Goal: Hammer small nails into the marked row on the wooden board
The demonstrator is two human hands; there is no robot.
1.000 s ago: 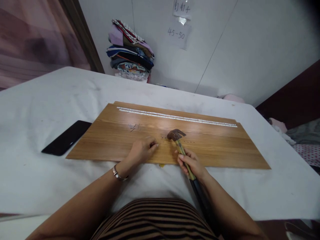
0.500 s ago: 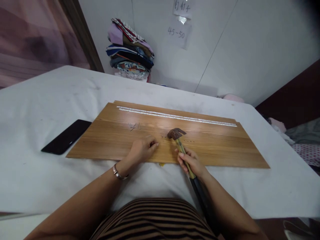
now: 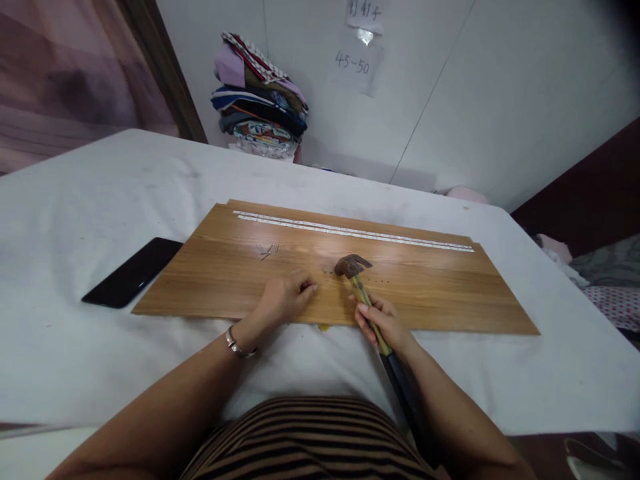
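My right hand (image 3: 383, 323) is closed round the handle of a claw hammer (image 3: 367, 303). Its rusty brown head is over the middle of the wooden board (image 3: 450, 293), claw pointing right. My left hand (image 3: 287, 297) rests on the board left of the hammer, fingers curled and closed; whatever may be inside them is hidden. Beyond that hand lies a small group of loose nails (image 3: 271, 251). A row of small dark dots, perhaps nail heads (image 3: 381, 281), runs across the board on both sides of the hammer head.
Two white strips with markings (image 3: 350, 232) run along the board's far side. A black flat tablet-like thing (image 3: 133, 273) lies left of the board on the white-covered table (image 3: 75, 220). Folded clothes (image 3: 260, 100) are stacked by the wall, which bears paper notes (image 3: 353, 67).
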